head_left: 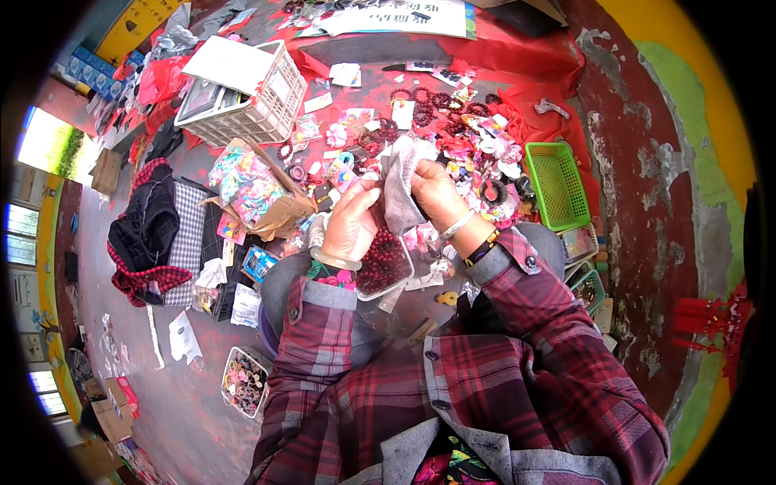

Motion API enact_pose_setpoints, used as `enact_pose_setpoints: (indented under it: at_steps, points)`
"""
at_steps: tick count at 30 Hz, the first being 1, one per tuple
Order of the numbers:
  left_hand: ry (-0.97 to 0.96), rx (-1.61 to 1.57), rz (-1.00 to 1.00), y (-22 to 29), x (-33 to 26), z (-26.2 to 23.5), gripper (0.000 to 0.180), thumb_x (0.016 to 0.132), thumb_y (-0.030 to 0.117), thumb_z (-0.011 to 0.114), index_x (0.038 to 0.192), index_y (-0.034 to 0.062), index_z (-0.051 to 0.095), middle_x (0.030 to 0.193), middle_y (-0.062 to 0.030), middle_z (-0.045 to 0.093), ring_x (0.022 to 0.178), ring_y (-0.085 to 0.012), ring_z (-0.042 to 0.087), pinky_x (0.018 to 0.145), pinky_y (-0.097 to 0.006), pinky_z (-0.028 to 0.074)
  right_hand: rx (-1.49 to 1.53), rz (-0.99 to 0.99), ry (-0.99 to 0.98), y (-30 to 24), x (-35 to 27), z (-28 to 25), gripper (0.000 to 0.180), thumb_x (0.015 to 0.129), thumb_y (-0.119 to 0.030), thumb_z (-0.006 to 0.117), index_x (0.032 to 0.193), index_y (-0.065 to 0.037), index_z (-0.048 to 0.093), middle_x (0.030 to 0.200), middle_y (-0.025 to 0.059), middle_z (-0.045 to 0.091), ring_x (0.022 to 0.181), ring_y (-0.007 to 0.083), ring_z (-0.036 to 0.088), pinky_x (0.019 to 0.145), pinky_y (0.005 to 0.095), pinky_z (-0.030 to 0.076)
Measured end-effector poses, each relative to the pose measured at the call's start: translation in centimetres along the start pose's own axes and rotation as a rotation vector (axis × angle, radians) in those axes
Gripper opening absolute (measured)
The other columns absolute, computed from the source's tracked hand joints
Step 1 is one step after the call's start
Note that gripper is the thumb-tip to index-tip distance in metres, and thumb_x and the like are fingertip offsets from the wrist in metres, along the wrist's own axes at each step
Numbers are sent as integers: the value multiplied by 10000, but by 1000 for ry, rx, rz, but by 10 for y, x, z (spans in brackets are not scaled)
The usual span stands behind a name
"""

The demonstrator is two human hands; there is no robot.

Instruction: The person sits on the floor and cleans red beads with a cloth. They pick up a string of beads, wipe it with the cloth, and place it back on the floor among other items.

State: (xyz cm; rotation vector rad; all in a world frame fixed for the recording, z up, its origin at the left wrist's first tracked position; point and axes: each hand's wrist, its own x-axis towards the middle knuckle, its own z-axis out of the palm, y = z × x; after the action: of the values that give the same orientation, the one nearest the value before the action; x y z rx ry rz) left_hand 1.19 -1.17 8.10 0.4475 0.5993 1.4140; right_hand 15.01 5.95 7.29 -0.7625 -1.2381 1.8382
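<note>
A grey cloth (402, 190) hangs from my right hand (439, 194), whose fingers are pinched on its upper right edge. Just left of the cloth is my left hand (352, 225), its thumb and fingers curled together; whatever it holds, if anything, is hidden. Below both hands, between my knees, sits a clear tub full of dark red beads (378, 268). Beyond the hands lies a wide heap of bead bracelets (424, 109), hair ties and small colourful packets on red cloth.
A green plastic basket (558, 186) stands to the right. On the left are a cardboard box (283, 206) of packets, a white crate (267, 101), a dark jacket (149, 226) and a small white basket (246, 380) of trinkets. A peeling wall (638, 202) runs along the right.
</note>
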Motion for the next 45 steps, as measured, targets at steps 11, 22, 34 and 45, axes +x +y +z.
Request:
enact_pose_setpoints:
  at_steps: [11, 22, 34, 45]
  points:
    - [146, 213, -8, -13, 4, -14, 181, 899, 195, 557, 946, 23, 585, 875, -31, 609, 795, -108, 576, 724, -247, 465, -1, -16, -26, -9, -4, 10, 231, 901, -185, 478, 986, -15, 610, 910, 62, 625, 821, 140, 575, 729, 282, 465]
    - [250, 196, 27, 7, 2, -27, 323, 909, 368, 499, 859, 57, 573, 827, -46, 601, 761, -165, 563, 651, -285, 440, 473, 159, 27, 24, 11, -17, 545, 766, -482, 656, 1143, -124, 494, 988, 36, 568, 875, 186, 548, 777, 362, 481]
    - [-14, 51, 25, 3, -1, -13, 273, 914, 289, 506, 1005, 41, 574, 882, -92, 633, 758, -185, 595, 644, -295, 447, 284, 147, -170, -8, -3, 5, 265, 839, -139, 596, 1076, -23, 566, 881, 95, 633, 736, 207, 642, 641, 316, 532]
    - [38, 433, 76, -9, -2, -11, 158, 888, 98, 533, 988, -5, 599, 874, -59, 634, 765, -113, 589, 678, -242, 457, 362, 93, 19, 0, 0, 1, 197, 832, -32, 548, 1020, -31, 606, 864, 82, 648, 725, 189, 638, 642, 313, 534]
